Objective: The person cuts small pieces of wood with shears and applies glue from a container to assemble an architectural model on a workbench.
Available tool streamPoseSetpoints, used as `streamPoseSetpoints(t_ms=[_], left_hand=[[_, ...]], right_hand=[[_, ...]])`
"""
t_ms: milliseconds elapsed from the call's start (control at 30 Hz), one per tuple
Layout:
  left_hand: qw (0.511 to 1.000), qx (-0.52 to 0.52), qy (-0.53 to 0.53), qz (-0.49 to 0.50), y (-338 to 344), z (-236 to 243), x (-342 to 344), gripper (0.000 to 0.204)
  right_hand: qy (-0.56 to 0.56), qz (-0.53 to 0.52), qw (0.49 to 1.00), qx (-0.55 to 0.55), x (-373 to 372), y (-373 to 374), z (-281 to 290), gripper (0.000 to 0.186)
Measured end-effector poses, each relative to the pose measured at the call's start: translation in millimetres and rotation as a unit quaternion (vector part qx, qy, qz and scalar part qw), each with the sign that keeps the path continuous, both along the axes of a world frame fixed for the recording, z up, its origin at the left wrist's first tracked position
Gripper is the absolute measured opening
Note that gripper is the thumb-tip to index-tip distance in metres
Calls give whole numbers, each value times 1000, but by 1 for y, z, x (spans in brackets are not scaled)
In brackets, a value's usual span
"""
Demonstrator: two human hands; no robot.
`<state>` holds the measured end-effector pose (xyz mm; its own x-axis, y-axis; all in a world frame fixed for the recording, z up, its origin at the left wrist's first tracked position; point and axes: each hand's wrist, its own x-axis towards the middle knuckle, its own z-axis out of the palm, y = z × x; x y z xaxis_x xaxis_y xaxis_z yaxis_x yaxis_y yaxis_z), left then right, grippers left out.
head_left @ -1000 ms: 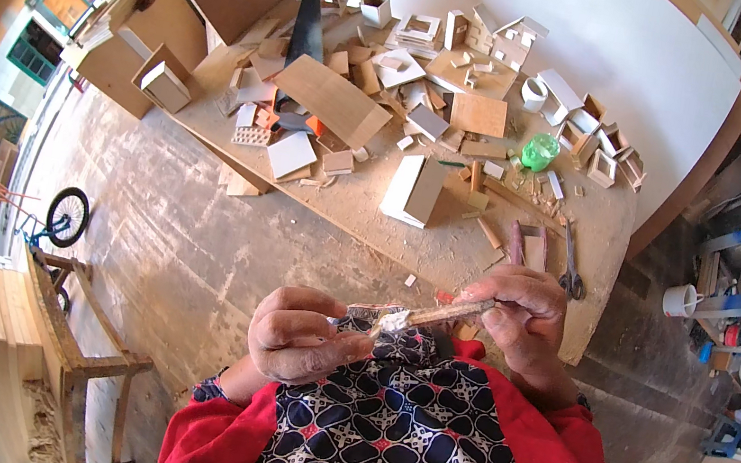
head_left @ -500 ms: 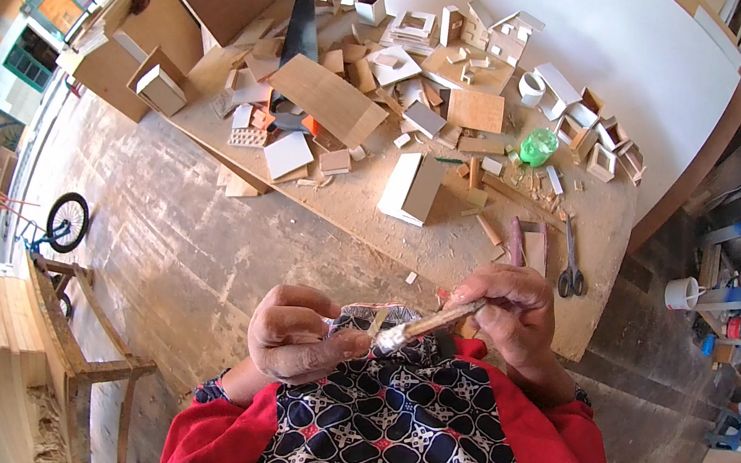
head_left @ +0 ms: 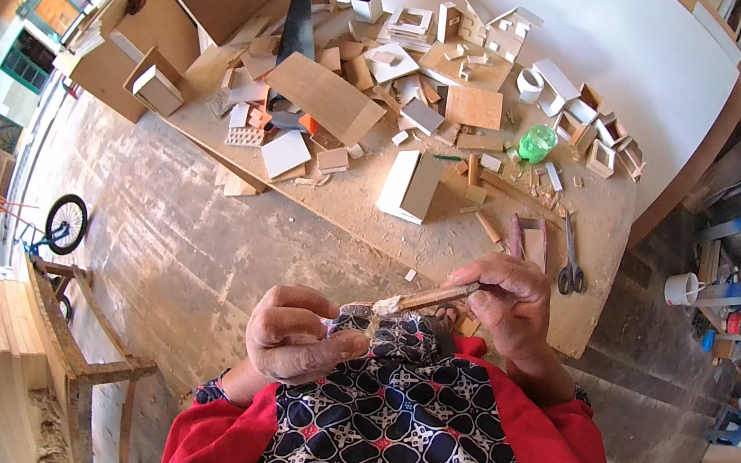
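The slim wooden stick (head_left: 432, 299) is in front of you, above your lap and short of the workbench (head_left: 601, 242). Its long axis slants down to the left, its tip, thick with lumpy white paste (head_left: 388, 306), pointing toward your left hand (head_left: 297, 336). Your right hand (head_left: 507, 295) pinches the other end between thumb and fingers. Your left thumb and fingertips are closed on a thin pale strip (head_left: 373, 324); whether the paste touches it, you can't tell. Below spreads your smooth cloth garment (head_left: 399, 427), dark, with pale-outlined ovals. Beyond, on the dusty wooden bench top, are black-handled scissors (head_left: 571, 269), a white-faced wedge-like block (head_left: 408, 185), a translucent green plastic cup (head_left: 537, 143) and a long-bladed handsaw (head_left: 298, 29).
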<state>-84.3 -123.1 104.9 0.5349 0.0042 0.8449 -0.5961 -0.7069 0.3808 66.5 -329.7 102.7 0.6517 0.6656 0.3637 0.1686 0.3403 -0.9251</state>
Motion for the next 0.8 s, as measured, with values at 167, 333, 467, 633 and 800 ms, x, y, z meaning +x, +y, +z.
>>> streamPoseSetpoints(t_ms=[167, 333, 467, 633, 800], left_hand=[[1000, 7, 2, 5, 2, -2, -1, 35], [1000, -9, 0, 1, 1, -2, 1, 34], [999, -41, 27, 22, -3, -1, 3, 26], [962, -196, 180, 68, -5, -20, 20, 12], [890, -341, 292, 79, 3, -69, 42, 8]], right_hand=[[-84, -40, 995, -31, 4, -2, -4, 22], [-122, -60, 990, -27, 6, -4, -1, 21], [-170, -78, 980, -66, 12, -3, 0, 19], [-171, -373, 898, -162, 76, -11, -49, 16], [-236, -423, 829, -279, 140, -6, -85, 18]])
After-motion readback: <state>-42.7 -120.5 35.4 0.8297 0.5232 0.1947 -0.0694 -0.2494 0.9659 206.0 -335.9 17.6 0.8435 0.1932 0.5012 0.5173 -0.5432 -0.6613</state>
